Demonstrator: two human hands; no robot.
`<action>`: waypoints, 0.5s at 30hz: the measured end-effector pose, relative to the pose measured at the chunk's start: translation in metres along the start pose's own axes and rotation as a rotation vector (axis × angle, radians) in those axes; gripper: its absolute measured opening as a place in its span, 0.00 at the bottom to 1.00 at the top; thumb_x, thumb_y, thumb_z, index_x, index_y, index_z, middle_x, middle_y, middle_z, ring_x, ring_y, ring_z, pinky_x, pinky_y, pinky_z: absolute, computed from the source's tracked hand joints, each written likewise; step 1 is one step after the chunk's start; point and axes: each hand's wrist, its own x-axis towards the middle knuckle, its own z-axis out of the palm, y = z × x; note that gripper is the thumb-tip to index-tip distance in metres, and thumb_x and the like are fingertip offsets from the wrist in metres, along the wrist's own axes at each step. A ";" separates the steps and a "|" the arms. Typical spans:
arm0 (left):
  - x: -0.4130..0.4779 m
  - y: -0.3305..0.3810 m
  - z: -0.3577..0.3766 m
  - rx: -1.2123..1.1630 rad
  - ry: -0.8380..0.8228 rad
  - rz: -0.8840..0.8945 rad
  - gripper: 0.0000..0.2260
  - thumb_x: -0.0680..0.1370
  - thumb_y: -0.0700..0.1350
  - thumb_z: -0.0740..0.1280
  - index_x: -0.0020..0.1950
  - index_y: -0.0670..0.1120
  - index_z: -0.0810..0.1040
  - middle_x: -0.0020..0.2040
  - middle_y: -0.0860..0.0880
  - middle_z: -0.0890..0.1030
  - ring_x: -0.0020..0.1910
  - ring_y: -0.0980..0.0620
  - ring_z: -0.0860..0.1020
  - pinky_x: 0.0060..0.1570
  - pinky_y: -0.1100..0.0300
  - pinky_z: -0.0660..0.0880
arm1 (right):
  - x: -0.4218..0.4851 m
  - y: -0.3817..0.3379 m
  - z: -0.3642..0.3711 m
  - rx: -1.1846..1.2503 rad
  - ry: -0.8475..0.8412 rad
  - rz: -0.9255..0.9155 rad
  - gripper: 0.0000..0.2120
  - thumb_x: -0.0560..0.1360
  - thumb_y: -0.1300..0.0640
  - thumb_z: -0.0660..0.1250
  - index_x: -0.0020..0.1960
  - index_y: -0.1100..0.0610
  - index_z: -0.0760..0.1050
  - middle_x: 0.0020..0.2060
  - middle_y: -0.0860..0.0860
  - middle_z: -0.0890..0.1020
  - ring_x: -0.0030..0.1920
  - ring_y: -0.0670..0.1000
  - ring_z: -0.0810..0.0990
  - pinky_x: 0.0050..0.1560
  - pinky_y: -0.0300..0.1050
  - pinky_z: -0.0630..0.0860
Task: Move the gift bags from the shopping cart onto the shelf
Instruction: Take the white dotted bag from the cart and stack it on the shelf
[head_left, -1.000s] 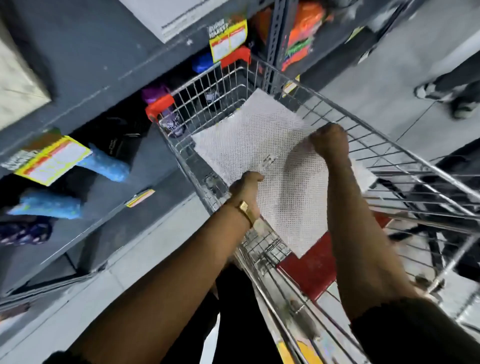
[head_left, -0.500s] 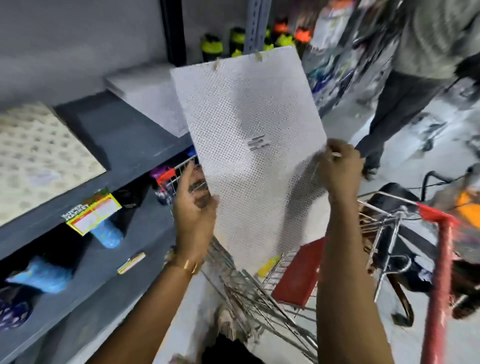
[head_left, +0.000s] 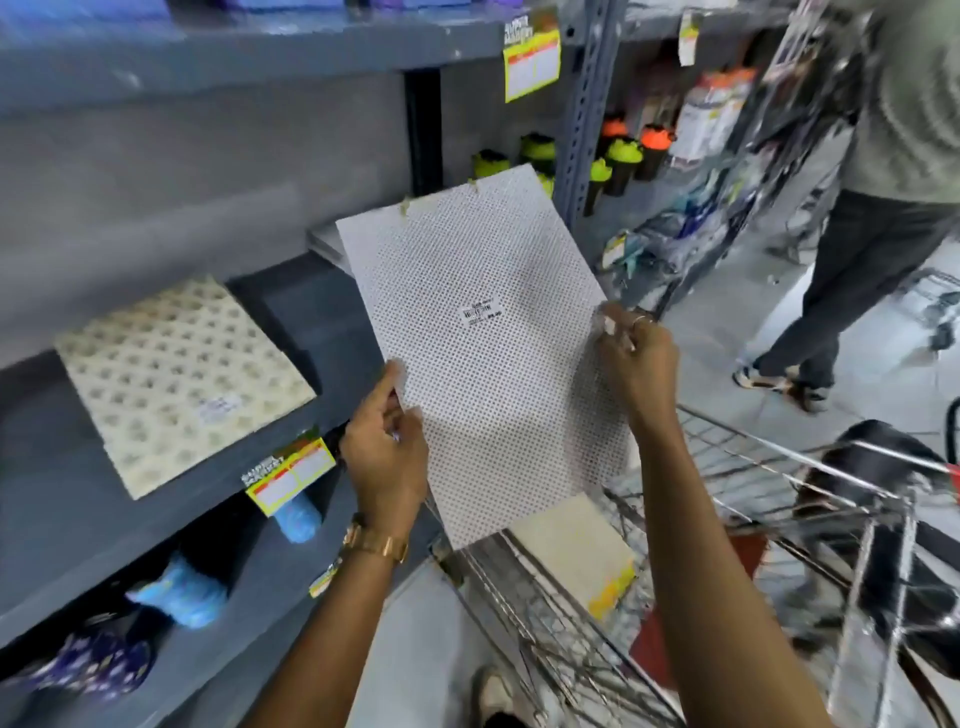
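Your left hand (head_left: 385, 457) fingers pinch the white dotted bag's (head_left: 483, 338) left edge; your right hand (head_left: 635, 358) fingers clamp its right edge. You hold the bag flat and tilted between them, above the cart (head_left: 727, 519). Left of your left fingers, a cream bag (head_left: 176, 374) lies on the shelf (head_left: 311, 312).

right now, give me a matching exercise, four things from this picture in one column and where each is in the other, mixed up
Things:
1. white dotted gift bag
2. cream patterned gift bag
3. blue items
4. cream bag with yellow edge

Places:
A. lying flat on the middle shelf
B. in the shopping cart
C. held up by the left hand and the right hand
D. on the lower shelf

Pairs: 1-C, 2-A, 3-D, 4-B
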 end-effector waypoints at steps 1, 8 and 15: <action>0.014 -0.001 0.006 -0.008 -0.031 0.018 0.25 0.74 0.35 0.66 0.70 0.46 0.71 0.65 0.53 0.78 0.63 0.48 0.78 0.64 0.45 0.74 | 0.020 -0.001 0.008 -0.009 -0.045 -0.032 0.16 0.74 0.60 0.66 0.61 0.56 0.79 0.58 0.56 0.83 0.59 0.55 0.80 0.57 0.45 0.74; 0.119 -0.008 0.066 0.106 -0.244 -0.013 0.41 0.65 0.41 0.79 0.73 0.52 0.62 0.76 0.54 0.61 0.77 0.53 0.57 0.77 0.49 0.57 | 0.188 0.010 0.089 -0.079 -0.402 -0.135 0.14 0.74 0.60 0.68 0.59 0.57 0.79 0.60 0.56 0.82 0.62 0.56 0.79 0.60 0.45 0.73; 0.227 -0.068 0.124 0.144 -0.160 -0.173 0.43 0.63 0.41 0.81 0.73 0.50 0.64 0.77 0.47 0.57 0.77 0.48 0.57 0.74 0.52 0.62 | 0.304 0.009 0.198 -0.004 -0.678 -0.004 0.17 0.75 0.58 0.66 0.63 0.59 0.75 0.65 0.57 0.77 0.66 0.57 0.74 0.63 0.44 0.73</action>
